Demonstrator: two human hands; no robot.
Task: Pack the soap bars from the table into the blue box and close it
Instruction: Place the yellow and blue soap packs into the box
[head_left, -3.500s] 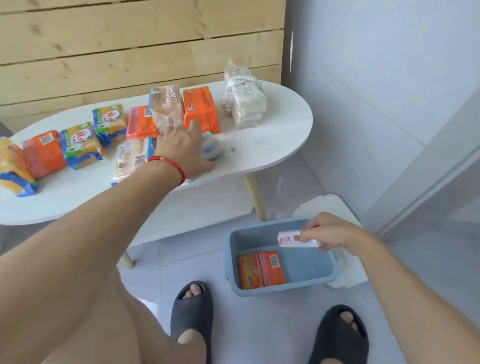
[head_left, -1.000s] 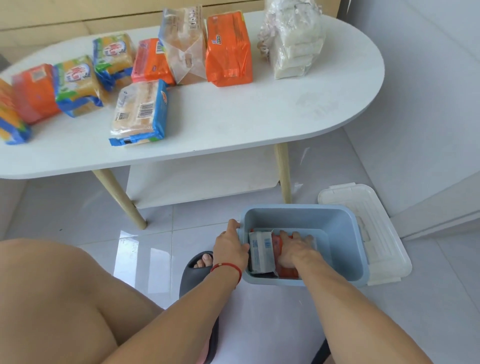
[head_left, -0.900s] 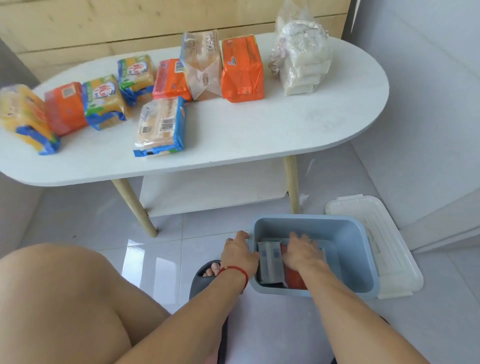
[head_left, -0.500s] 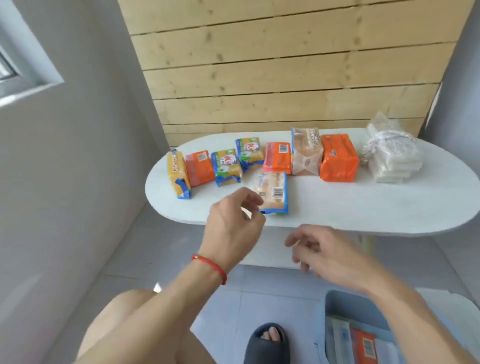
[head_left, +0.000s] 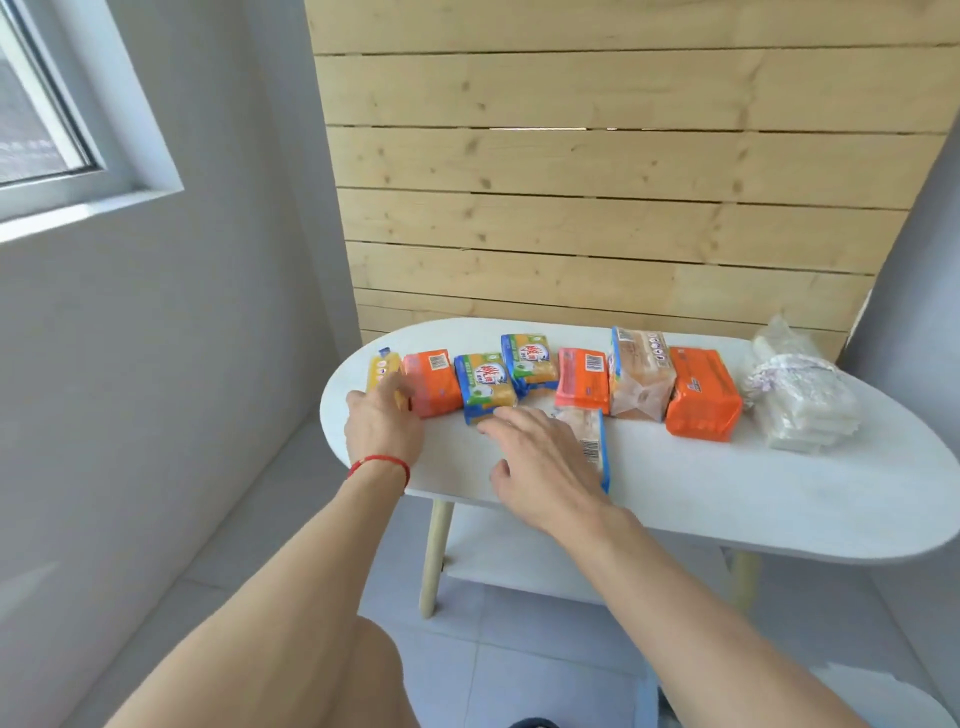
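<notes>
On the white oval counter (head_left: 675, 499), soap packs are sitting in a loose row along the far edge, in front of a wooden plank wall (head_left: 597, 182). Left hand (head_left: 382, 428), red string bracelet (head_left: 379, 462) on the wrist, is reaching over the left end of the row; its fingers are lying against the yellow pack (head_left: 382, 370) standing at that end, beside a small orange pack (head_left: 431, 382). Whether the fingers are closing on the pack, cannot tell; they are hidden behind the back of the hand. Right hand (head_left: 540, 462) is lying spread and open, palm down, over the blue-edged clear pack (head_left: 592, 441), which is lying nearer the front edge, apart from the row; fingertips are extending toward a green-and-yellow pack (head_left: 485, 387). Further along the row: a second green-and-yellow pack (head_left: 530, 364), a pink-orange pack (head_left: 582, 379), a tall clear pack (head_left: 641, 374), a large orange pack (head_left: 704, 395). A bundle of white bars in clear wrap (head_left: 800, 400) is sitting at the right end. Blue box: only a blurred blue sliver (head_left: 647, 701) is showing at the bottom edge on the floor, beside a white shape (head_left: 878, 696); its contents are not visible.
</notes>
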